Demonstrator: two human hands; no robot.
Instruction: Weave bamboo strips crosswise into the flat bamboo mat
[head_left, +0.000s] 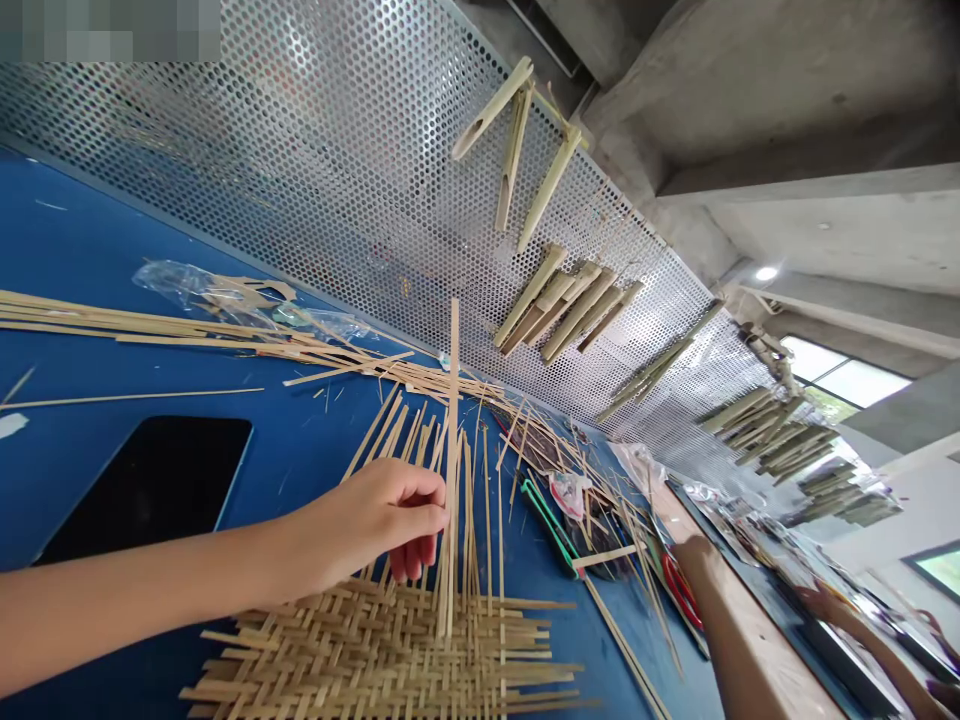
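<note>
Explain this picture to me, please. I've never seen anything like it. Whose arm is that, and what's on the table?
No machine here: a camera worn on a person's head took this single tilted view over a blue table. The person's bare left hand is at upright strips rising from a woven bamboo mat; whether it grips one is unclear. Loose bamboo strips, a dark tablet or phone and red-handled scissors lie nearby. Whose forearm shows at lower right is unclear. Bamboo pieces hang on a perforated metal panel.

A black tablet (142,490) lies on the blue table (75,230) beside a perforated metal panel (225,170) hung with bamboo pieces (555,310).
</note>
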